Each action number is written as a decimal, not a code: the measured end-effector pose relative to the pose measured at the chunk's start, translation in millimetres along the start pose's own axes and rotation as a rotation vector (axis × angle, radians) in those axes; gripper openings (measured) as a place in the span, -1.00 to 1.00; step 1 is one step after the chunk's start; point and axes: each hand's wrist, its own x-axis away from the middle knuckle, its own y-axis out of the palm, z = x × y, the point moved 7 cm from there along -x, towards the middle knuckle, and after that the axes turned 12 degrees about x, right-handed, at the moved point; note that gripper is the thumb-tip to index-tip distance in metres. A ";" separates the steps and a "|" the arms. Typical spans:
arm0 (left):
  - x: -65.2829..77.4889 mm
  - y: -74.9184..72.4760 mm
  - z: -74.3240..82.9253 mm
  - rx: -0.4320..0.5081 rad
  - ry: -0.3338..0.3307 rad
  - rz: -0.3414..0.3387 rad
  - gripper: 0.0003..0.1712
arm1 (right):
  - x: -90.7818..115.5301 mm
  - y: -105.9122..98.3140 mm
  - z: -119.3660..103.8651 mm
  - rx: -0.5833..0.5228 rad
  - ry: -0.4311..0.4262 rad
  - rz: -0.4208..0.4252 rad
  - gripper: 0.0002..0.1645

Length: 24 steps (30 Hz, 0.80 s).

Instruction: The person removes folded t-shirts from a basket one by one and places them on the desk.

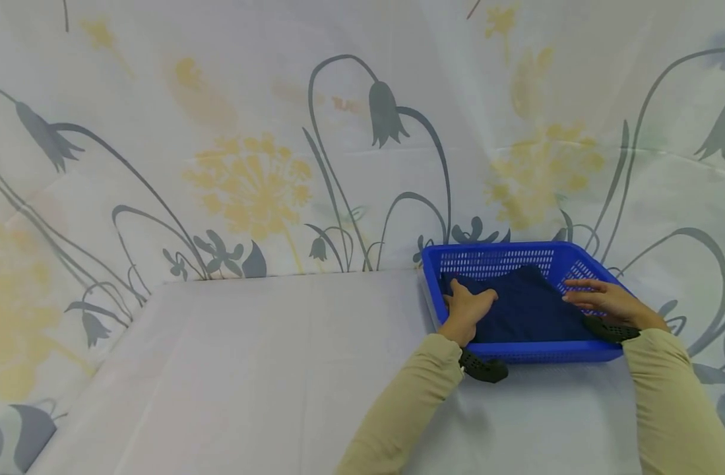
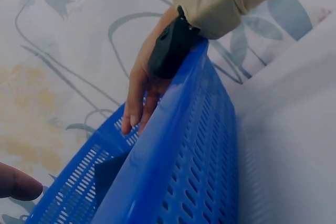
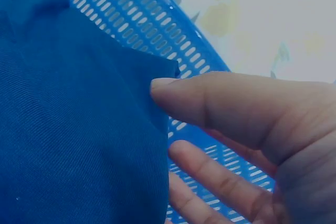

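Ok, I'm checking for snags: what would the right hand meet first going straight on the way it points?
Most likely the dark blue cloth in the blue basket; the right hand points toward its edge. The gap, if any, is hard to judge.

Behind a white tabletop (image 1: 237,356) we see a pale backdrop (image 1: 362,178), printed with grey, long-stemmed drooping bellflowers (image 1: 386,111), feathery yellow flower heads (image 1: 256,173) and small grey leaves (image 1: 255,261); towards its upper middle we also spot a faint reddish mark (image 1: 344,103)
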 end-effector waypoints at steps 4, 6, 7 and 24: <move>-1.9 -0.5 -3.0 0.020 -0.023 0.001 0.08 | 1.2 2.5 -1.9 0.100 0.015 -0.013 -0.15; -2.8 -0.5 -3.4 0.026 -0.031 0.000 0.08 | 1.0 2.9 -2.8 0.109 0.010 -0.009 -0.16; -3.1 -0.3 -3.5 0.027 -0.034 0.000 0.08 | 0.8 2.7 -3.1 0.107 0.006 0.000 -0.17; 4.3 -1.0 3.0 -0.044 0.050 0.008 -0.26 | -0.4 1.9 2.3 0.131 -0.013 -0.002 -0.26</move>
